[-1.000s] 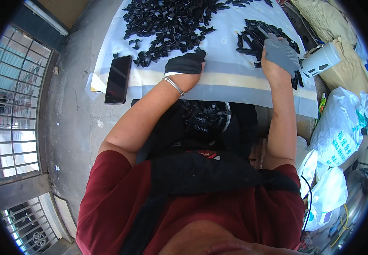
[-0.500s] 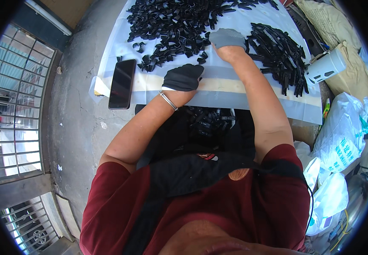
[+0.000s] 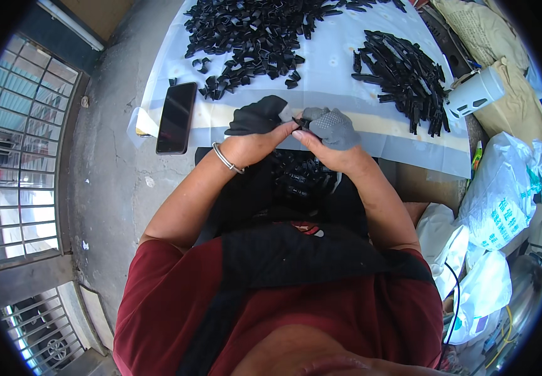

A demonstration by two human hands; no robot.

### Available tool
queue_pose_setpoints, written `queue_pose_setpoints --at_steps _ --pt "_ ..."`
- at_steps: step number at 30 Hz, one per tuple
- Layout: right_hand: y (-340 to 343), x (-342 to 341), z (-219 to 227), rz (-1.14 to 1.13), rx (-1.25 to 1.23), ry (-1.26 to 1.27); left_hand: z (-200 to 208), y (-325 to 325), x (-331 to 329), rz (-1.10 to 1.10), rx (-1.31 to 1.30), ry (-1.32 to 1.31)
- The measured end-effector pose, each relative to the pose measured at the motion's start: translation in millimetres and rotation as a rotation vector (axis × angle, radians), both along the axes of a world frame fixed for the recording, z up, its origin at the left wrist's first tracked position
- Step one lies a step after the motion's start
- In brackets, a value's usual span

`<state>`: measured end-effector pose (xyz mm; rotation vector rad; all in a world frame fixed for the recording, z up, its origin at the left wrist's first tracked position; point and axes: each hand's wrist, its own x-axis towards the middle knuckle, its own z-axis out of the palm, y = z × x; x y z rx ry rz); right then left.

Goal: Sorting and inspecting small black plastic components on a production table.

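Observation:
Over the near edge of the table, my two hands meet with thumbs and fingers pinched around a small black plastic piece [image 3: 298,123]. My left hand [image 3: 258,128], in a black glove with the thumb bare, closes on its left side. From the right, my right hand [image 3: 332,133], in a grey dotted glove with a bare thumb, grips it too. The fingers hide most of the piece. Beyond my left hand spreads a large pile of short bent black pieces [image 3: 246,44]. A pile of long narrow black pieces [image 3: 402,78] lies to the far right. Below my hands, more black parts [image 3: 299,175] rest in my lap.
A dark phone [image 3: 176,119] lies at the left of the white-covered table [image 3: 333,59]. At its right edge, a white container with holes [image 3: 476,95] leans sideways. Plastic bags [image 3: 500,194] and brown sacks [image 3: 515,103] crowd the right side. A barred window [image 3: 23,150] stands left.
My right hand has come back from the pile of long pieces to my left hand. Both now grip the small black piece, and my left hand has turned slightly.

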<state>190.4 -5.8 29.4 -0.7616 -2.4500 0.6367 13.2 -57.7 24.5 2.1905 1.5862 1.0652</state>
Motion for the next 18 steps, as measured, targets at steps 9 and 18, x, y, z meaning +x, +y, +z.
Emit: queue_pose_setpoints --at_steps 9,18 --pt "-12 -4 -9 -0.109 0.138 0.112 -17 -11 -1 0.173 -0.686 -0.759" --pt "-13 14 13 -0.036 0.156 -0.099 3 -13 -7 -0.052 -0.523 -0.572"
